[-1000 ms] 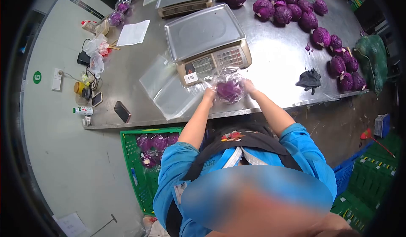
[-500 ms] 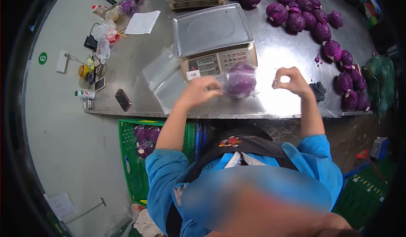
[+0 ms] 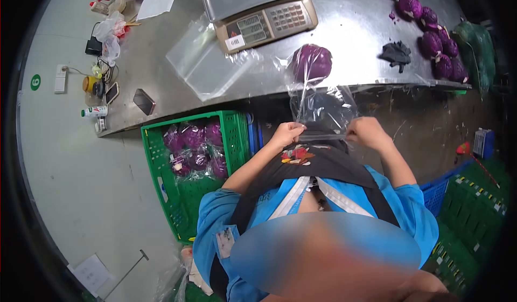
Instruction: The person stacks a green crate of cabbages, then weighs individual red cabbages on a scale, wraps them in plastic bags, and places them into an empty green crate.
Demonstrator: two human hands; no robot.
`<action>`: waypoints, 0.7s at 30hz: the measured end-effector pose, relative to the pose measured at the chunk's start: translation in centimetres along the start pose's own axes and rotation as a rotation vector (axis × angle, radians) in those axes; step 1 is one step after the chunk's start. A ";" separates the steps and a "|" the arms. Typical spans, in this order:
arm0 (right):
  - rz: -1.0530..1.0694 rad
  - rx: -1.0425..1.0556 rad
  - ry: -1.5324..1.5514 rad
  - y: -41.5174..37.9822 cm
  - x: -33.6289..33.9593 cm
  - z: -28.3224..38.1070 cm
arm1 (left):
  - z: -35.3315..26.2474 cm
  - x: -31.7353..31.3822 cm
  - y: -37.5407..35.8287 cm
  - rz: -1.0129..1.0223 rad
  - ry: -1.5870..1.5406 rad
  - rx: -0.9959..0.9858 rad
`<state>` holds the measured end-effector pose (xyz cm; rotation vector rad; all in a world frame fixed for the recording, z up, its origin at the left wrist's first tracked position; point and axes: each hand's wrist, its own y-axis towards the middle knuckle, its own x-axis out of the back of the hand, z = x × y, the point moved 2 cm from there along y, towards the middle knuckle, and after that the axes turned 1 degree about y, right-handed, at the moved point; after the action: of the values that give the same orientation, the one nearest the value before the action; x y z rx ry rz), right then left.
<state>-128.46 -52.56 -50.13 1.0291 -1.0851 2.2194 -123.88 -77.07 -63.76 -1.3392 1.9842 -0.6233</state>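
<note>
A red cabbage [image 3: 313,63] sits at the front edge of the steel table, with clear film around it. From there a clear plastic bag [image 3: 326,105] stretches over the edge toward my apron. My left hand [image 3: 287,135] pinches one corner of the bag's near edge, close to my waist. Gripping the opposite corner is my right hand [image 3: 369,133], its fingers closed. The bag's edge is pulled straight between both hands. Behind the cabbage stands a weighing scale [image 3: 269,22] with lit digits.
Flat clear bags [image 3: 207,67] lie left of the scale, and a phone [image 3: 144,101] near the table's left end. Bagged cabbages fill part of a green crate [image 3: 237,140] below. Loose cabbages [image 3: 431,43] and a black glove [image 3: 396,54] are on the right.
Both hands have come down from above the table to my waist, drawing the bag's edge toward me and taut. My right hand, earlier away from the bag, now grips it. The view has shifted.
</note>
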 end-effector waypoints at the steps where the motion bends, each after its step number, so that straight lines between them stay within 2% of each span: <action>1: -0.096 0.012 0.090 0.3 0.3 1.2 | -0.9 -0.4 -1.5 -0.010 0.085 -0.055; 2: -0.194 0.023 0.178 0.8 0.4 2.5 | -1.2 -0.7 -2.4 -0.020 0.170 -0.112; 3: -0.432 0.066 0.208 1.8 -0.4 3.8 | -0.5 -0.9 -2.8 -0.022 0.062 -0.223; 4: -0.672 0.111 0.232 2.8 -1.5 5.1 | -1.5 -1.8 -4.1 0.005 -0.206 -0.232; 6: -0.713 0.300 0.225 4.0 -2.5 8.0 | -1.9 -1.9 -4.1 -0.060 -0.208 -0.271; 10: -0.747 0.281 0.209 3.9 -3.2 8.9 | -3.1 -2.4 -5.3 -0.021 -0.374 -0.265; 12: -0.676 0.411 0.089 3.7 -3.1 8.9 | -3.0 -3.3 -5.4 -0.028 -0.465 -0.213; 13: -0.682 0.405 0.084 3.5 -2.7 8.8 | -3.3 -3.7 -5.2 -0.019 -0.461 -0.215; 15: -0.644 0.582 0.133 2.5 -1.5 9.4 | -4.1 -3.8 -4.9 -0.150 -0.354 -0.352; 17: -0.409 0.612 0.468 0.7 -0.5 8.6 | -5.1 -3.4 -4.7 -0.191 -0.276 -0.412; 18: -0.247 0.514 0.595 -1.8 1.7 8.6 | -5.6 -3.0 -4.7 -0.238 -0.201 -0.476; 19: -0.172 0.543 0.655 -5.2 5.0 8.4 | -5.9 -2.5 -4.8 -0.215 -0.155 -0.498; 20: -0.284 0.627 0.704 -8.8 7.2 6.9 | -6.3 -2.2 -5.9 -0.211 -0.155 -0.497; 21: -0.603 0.721 0.996 -12.1 9.0 6.8 | -6.9 -2.1 -8.1 -0.286 0.097 -0.643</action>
<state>-123.08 -50.31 -34.66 0.2595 0.4265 2.1273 -123.40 -77.90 -52.93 -2.0301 2.1857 -0.1651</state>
